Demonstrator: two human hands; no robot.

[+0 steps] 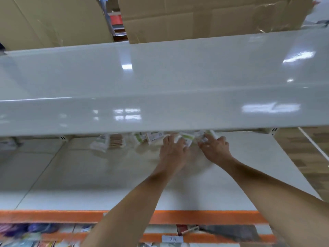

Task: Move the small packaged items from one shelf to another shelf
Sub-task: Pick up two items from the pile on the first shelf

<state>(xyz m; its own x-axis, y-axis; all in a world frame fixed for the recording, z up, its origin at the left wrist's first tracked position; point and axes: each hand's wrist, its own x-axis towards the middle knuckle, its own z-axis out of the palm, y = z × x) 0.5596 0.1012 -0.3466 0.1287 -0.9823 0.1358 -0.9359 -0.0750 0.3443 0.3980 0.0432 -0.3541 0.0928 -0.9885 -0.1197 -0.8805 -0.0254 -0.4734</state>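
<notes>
My left hand and right hand sit side by side at the lower shelf's back edge. Each grips small packets there, under the upper shelf.

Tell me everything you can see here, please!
packets: several, too blurred to count, white and green, at the back of the lower shelf, partly hidden under the upper shelf
lower shelf: one, white with an orange front edge
upper shelf: one, glossy white, across the middle
boxes: at least two, brown cardboard, behind the upper shelf
price tag: one, white, on the orange strip at the bottom
goods below: blurred, purple and mixed colours, bottom left
left hand: grips a packet at the back
right hand: grips a packet beside it
</notes>
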